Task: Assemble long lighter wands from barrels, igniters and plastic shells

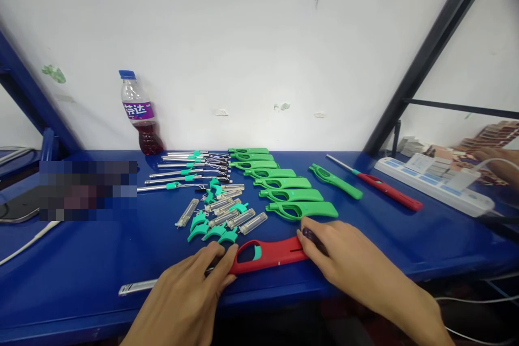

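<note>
A red lighter body (pixel 279 255) with a teal trigger (pixel 257 252) lies near the table's front edge. My left hand (pixel 194 286) pinches its left end, and a metal tube (pixel 138 287) sticks out to the left beyond that hand. At the right end, my right hand (pixel 348 259) is closed around a small dark object (pixel 314 240), pressed near the red handle. Just behind my hands lie teal triggers (pixel 198 231) and clear fuel cartridges (pixel 253 223). Green shell halves (pixel 302 210) form a column behind the red body.
Metal tubes with wires (pixel 156 188) lie at the back left, near a bottle (pixel 140 113) by the wall. To the right are a separate green shell (pixel 335 181), a complete red lighter (pixel 389 191) and a white power strip (pixel 438 186). Another person's hand shows at far right.
</note>
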Tool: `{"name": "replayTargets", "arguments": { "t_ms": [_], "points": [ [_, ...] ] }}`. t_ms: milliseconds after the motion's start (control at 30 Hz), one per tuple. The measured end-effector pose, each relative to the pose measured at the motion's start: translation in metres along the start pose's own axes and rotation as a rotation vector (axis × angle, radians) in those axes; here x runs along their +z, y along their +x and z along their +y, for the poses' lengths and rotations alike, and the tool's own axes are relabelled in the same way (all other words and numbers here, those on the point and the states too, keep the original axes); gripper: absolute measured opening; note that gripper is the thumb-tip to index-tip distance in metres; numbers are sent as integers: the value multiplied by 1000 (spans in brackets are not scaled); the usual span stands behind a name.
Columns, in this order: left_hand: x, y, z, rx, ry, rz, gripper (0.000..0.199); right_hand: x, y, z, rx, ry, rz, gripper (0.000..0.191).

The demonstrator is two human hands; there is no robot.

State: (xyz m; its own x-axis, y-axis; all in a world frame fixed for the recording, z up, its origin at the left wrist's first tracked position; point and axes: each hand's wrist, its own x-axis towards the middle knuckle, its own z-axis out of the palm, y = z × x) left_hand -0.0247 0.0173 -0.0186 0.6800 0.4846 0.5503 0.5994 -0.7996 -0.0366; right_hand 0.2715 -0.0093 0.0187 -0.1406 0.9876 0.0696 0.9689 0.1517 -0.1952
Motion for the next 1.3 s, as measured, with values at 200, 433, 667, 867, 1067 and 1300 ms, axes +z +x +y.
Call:
{"name": "replayTargets", "arguments": {
  "t_ms": [200, 433, 667, 867, 1067, 1300],
  "points": [
    [0, 1, 2, 1, 20, -1, 38, -20, 3, 1, -159, -150, -69, 28],
    [0, 1, 1, -8, 2, 17, 38, -23, 8, 10, -279, -211, -43, 28],
    [-1, 1, 2, -14, -17, 5, 39, -19, 13, 2, -171, -197, -55, 36],
    [1, 0, 0, -13, 10, 3, 39, -25, 12, 6, -234, -81, -72, 25],
    [1, 0, 2, -12, 19, 2, 38, -33, 14, 11, -283, -58, -146, 24],
    [1, 0, 3, -11, 8, 3, 38, -35, 12, 18, -362, -123, -149, 21]
  ]
}}
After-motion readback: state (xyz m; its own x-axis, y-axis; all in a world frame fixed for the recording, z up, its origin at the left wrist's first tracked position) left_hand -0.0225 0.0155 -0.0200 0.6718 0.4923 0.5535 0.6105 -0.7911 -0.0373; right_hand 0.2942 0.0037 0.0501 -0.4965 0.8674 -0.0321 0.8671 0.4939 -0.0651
